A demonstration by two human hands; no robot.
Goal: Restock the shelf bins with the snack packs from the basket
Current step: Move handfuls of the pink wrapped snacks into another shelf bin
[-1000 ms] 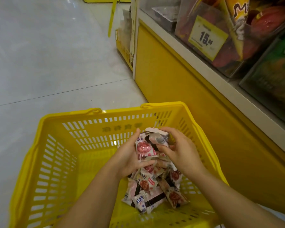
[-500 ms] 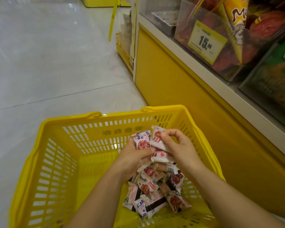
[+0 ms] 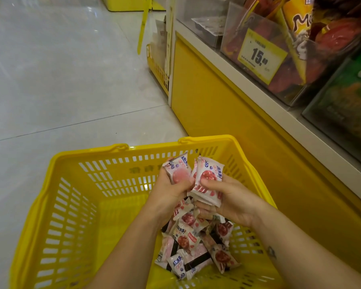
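Note:
A yellow plastic basket (image 3: 75,205) stands on the floor beside the shelf. A heap of small white-and-pink snack packs (image 3: 188,245) lies in its right half. My left hand (image 3: 169,195) grips a pink-printed pack (image 3: 178,171) held upright above the heap. Close beside it, my right hand (image 3: 229,199) holds a small stack of packs (image 3: 206,182), thumb across the front. Clear shelf bins (image 3: 256,80) sit up at the right, one with a yellow 15 price tag (image 3: 261,57).
The yellow shelf base (image 3: 227,113) runs along the right, close to the basket. Grey tiled floor (image 3: 61,80) spreads to the left and ahead. Another yellow basket (image 3: 157,67) stands at the shelf's far end. Dark red and green bagged goods fill the bins.
Both hands have risen out of the heap with packs, which now stand higher above the basket. The right hand's bundle has grown into a stack.

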